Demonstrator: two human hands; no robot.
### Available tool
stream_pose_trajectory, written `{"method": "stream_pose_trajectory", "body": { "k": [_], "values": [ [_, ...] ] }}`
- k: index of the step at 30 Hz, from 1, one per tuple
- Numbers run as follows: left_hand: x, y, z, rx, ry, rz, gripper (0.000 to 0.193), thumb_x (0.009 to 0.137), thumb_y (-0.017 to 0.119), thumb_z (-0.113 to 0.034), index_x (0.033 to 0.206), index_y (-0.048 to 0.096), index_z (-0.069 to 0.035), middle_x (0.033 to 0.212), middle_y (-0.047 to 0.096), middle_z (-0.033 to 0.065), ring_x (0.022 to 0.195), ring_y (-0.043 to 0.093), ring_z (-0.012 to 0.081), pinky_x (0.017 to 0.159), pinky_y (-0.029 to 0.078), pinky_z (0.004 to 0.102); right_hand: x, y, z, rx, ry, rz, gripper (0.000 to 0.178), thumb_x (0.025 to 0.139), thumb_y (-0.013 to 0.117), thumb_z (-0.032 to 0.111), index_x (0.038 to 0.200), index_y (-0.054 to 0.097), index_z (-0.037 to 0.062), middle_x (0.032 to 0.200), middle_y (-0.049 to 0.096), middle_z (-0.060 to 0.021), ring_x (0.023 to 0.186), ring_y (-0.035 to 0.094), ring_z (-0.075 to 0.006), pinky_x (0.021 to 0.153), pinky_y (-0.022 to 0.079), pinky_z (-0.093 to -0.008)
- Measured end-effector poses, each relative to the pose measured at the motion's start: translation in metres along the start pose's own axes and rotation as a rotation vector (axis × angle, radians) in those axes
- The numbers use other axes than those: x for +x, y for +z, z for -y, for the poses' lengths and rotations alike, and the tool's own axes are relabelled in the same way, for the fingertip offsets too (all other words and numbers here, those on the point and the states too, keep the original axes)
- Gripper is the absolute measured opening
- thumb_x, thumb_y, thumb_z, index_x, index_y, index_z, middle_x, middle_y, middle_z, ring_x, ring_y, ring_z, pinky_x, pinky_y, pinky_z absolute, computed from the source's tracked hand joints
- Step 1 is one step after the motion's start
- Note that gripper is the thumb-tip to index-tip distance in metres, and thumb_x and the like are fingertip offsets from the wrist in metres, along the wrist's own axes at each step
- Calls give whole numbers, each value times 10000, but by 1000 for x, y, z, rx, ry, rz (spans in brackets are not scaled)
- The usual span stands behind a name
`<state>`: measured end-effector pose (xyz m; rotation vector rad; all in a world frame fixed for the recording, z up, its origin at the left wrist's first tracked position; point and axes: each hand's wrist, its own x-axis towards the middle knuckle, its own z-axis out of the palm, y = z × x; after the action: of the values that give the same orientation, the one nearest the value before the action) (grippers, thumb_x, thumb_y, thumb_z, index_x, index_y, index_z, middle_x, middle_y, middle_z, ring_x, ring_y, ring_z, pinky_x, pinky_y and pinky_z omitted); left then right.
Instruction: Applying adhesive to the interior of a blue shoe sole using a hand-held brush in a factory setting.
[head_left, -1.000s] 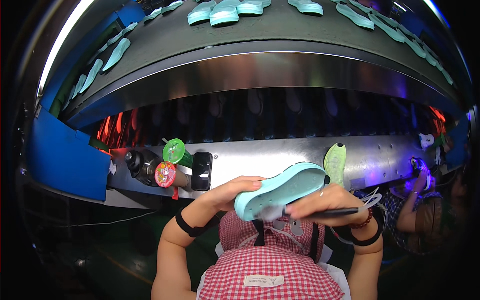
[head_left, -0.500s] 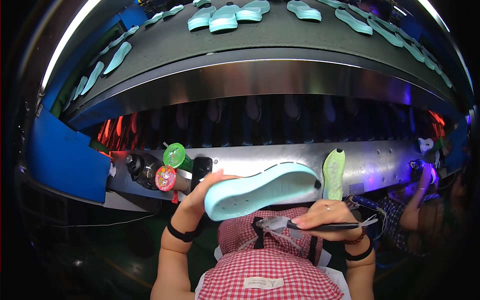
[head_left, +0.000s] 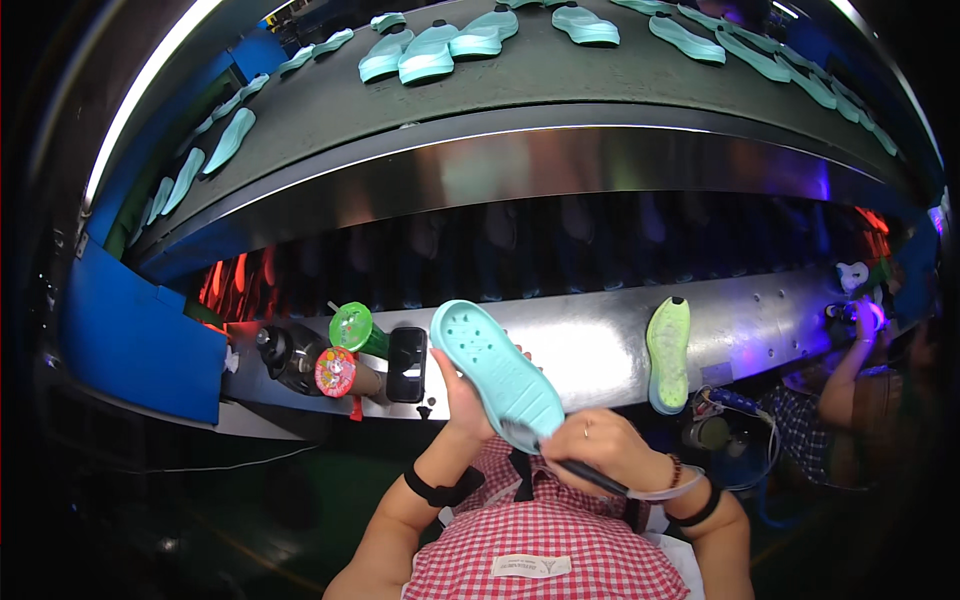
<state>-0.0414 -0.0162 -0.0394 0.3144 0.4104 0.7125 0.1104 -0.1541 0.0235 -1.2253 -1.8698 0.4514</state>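
The left hand [head_left: 462,385] has turned the teal sole [head_left: 497,370] upright above the worktop [head_left: 600,345], fingers clasped behind it, while the right hand [head_left: 595,445], pinching a brush [head_left: 560,458], now touches its lower end.

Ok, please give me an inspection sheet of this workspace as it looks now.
Surface: steel ledge below a curved conveyor.
Job's things: teal sole in the left hand; brush in the right hand, bristles on the sole's lower end.
Clutter: green sole, two lidded cups, phone, dark bottle on the ledge.
Grippers: both hands closed on their things.
Cables: wires under the ledge at right.
Surroundings: teal soles on the conveyor; another person at right.
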Motion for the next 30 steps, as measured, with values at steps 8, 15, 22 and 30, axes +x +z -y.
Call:
{"method": "stream_pose_trajectory", "body": {
  "k": [8, 15, 22, 30],
  "values": [
    [-2, 12, -1, -25, 52, 187, 990, 726, 236, -844, 1292, 396, -48, 1053, 565, 129, 1011, 540, 312, 977, 360, 545, 27, -10, -1, 307, 192, -131, 205, 721, 700, 26, 924, 677, 23, 860, 671, -110, 814, 625, -221, 752, 496, -314],
    [-4, 25, -14, -26, 192, 141, 853, 789, 330, -756, 1325, 389, -95, 1154, 546, 105, 1054, 535, 280, 1023, 324, 546, 18, -17, 2, 343, 288, -164, 241, 689, 734, -1, 924, 685, 16, 931, 688, -107, 877, 645, -218, 790, 501, -323],
    [-1, 27, -21, 61, 227, 183, 807, 807, 369, -715, 1311, 405, -86, 1170, 530, 125, 1074, 532, 280, 1040, 326, 530, 2, -20, -5, 639, 333, -146, 241, 716, 697, -59, 950, 683, -3, 929, 676, -134, 851, 652, -197, 769, 510, -284],
    [5, 38, -23, 203, 216, 207, 831, 800, 374, -715, 1321, 392, -68, 1209, 519, 138, 1097, 528, 316, 1010, 365, 531, 0, -18, -11, 845, 539, -125, 209, 766, 666, -49, 969, 675, 0, 995, 662, -129, 901, 619, -163, 820, 481, -267]
  ]
}}
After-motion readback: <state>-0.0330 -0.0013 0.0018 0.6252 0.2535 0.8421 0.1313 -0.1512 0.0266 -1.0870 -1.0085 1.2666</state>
